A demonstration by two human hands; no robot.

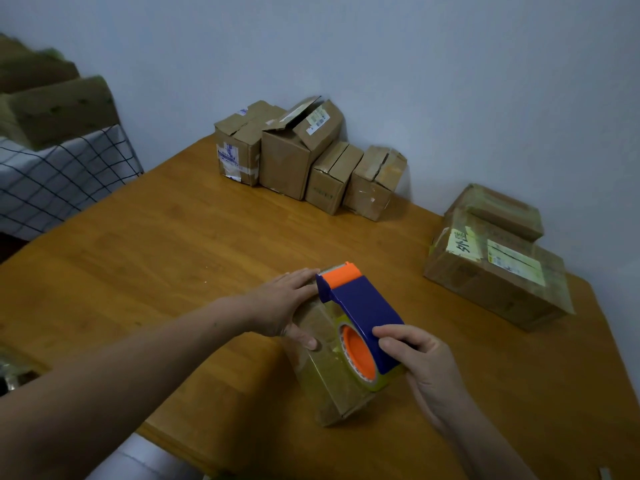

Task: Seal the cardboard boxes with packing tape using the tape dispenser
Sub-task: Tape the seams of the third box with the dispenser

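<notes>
A small cardboard box (332, 382) lies on the wooden table (173, 258) in front of me, its surface shiny with clear tape. My left hand (287, 306) rests on the box's far left side, thumb pressed on its top. My right hand (415, 358) grips the blue and orange tape dispenser (360, 306), which sits on top of the box. The dispenser's orange blade end points away from me, at the box's far end. A yellowish tape roll (360, 362) sits inside the dispenser.
Several small cardboard boxes (304, 154) stand in a row against the wall at the table's back. Two stacked taped boxes (498, 268) lie at the right. A checked cloth (59, 178) with more boxes (59, 109) is at the left.
</notes>
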